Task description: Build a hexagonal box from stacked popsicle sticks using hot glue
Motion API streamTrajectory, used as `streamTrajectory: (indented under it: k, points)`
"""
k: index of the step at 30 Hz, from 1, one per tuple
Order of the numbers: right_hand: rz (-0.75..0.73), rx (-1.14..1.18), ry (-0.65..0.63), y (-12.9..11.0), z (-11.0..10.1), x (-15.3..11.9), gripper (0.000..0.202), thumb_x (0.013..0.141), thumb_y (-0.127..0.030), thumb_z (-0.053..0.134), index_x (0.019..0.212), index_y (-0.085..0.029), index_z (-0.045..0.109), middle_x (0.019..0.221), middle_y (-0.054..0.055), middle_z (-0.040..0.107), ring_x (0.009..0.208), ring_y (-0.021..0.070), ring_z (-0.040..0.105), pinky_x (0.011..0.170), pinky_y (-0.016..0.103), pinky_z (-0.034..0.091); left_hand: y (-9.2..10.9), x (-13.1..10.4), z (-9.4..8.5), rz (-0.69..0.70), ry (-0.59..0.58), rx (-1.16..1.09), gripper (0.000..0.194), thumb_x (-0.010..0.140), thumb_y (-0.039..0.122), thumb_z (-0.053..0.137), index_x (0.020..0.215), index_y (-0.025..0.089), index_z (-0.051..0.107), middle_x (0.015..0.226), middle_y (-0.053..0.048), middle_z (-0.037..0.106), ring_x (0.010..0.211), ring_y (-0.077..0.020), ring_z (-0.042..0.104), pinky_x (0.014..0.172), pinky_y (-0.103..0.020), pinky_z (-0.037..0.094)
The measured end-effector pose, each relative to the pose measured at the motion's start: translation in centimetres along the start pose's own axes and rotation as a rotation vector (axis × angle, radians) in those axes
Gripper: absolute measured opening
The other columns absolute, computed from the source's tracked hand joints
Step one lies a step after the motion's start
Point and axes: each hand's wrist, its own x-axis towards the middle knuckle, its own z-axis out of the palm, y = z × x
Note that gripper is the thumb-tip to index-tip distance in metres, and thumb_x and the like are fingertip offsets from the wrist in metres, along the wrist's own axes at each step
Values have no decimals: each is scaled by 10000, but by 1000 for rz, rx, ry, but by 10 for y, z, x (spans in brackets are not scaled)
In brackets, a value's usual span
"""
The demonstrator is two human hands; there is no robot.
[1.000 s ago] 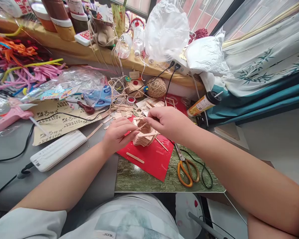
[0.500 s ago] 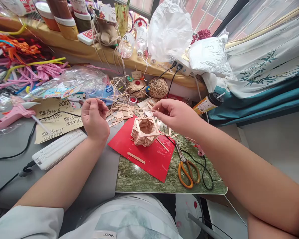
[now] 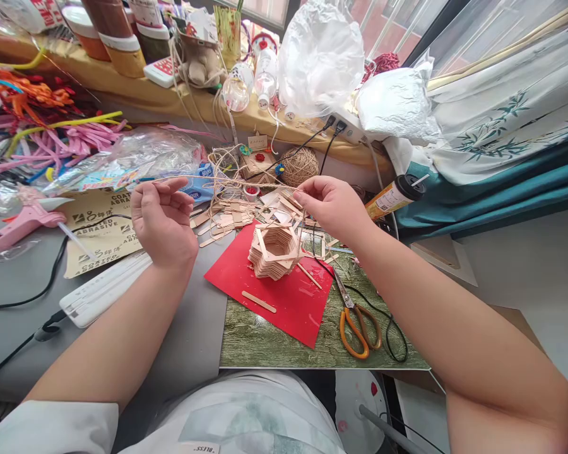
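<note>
A thin strand of twine (image 3: 236, 182) runs nearly level between my two hands. My left hand (image 3: 163, 221) is closed on its left part, thumb against the fingers. My right hand (image 3: 334, 208) pinches the other end between thumb and fingertips. Below the strand, a star-shaped holder of stacked craft sticks (image 3: 275, 251), open at the top, stands on a red sheet (image 3: 284, 315). One loose craft stick (image 3: 259, 301) lies in front of it. Behind, a ball of twine (image 3: 300, 166) rests by a tangle of loose cord.
Orange-handled scissors (image 3: 360, 328) lie right of the red sheet on a green board (image 3: 246, 347), beside a black cord. A pink glue gun (image 3: 23, 224) and a white power strip (image 3: 104, 287) are at left. A lidded cup (image 3: 397, 195) leans at right.
My left hand has moved left and slightly down, its fingers looser. My right hand has shifted slightly right and turned. The twine between them spans a longer distance.
</note>
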Motion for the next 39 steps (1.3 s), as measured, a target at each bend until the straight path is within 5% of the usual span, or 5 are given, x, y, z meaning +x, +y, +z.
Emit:
streamTrajectory:
  k: [6, 11, 25, 33, 39]
  points:
    - [50, 294, -115, -2, 18, 0, 298, 878, -515, 783, 899, -228, 708, 845, 11, 697, 708, 155, 566, 690, 328, 472, 19, 20, -8, -163, 8, -149, 160, 1010, 302, 525, 889, 199, 506, 1032, -33, 789, 712, -117, 656, 569, -256, 401]
    - [37, 224, -123, 12, 34, 1, 265, 896, -484, 763, 904, -222, 729, 899, 30, 744, 778, 174, 611, 764, 346, 495, 38, 31, -13, -330, -59, -345, 182, 993, 261, 544, 835, 213, 468, 614, 74, 537, 502, -76, 407, 487, -231, 317]
    - [-50, 21, -194, 11, 49, 4, 148, 912, -354, 747, 940, -209, 746, 861, 16, 720, 768, 171, 587, 728, 335, 454, 46, 31, -14, -177, -96, -205, 206, 969, 274, 488, 778, 220, 432, 488, 91, 293, 411, -80, 196, 466, -296, 143]
    - [-220, -42, -106, 4, 43, -10, 284, 888, -319, 779, 1142, -203, 729, 1184, 96, 729, 1068, 251, 674, 960, 424, 547, 29, -13, -1, 68, -590, 57, 163, 1029, 264, 600, 902, 206, 684, 658, 49, 641, 518, -85, 594, 469, -256, 373]
    - [-389, 228, -371, -30, 47, -45, 600, 1019, -451, 678, 1566, -290, 494, 1548, 98, 593, 1416, 271, 584, 1156, 436, 529, 25, -42, 2, 547, -1057, 587, 119, 962, 341, 719, 1021, 278, 801, 1047, -76, 712, 997, -205, 686, 890, -384, 571]
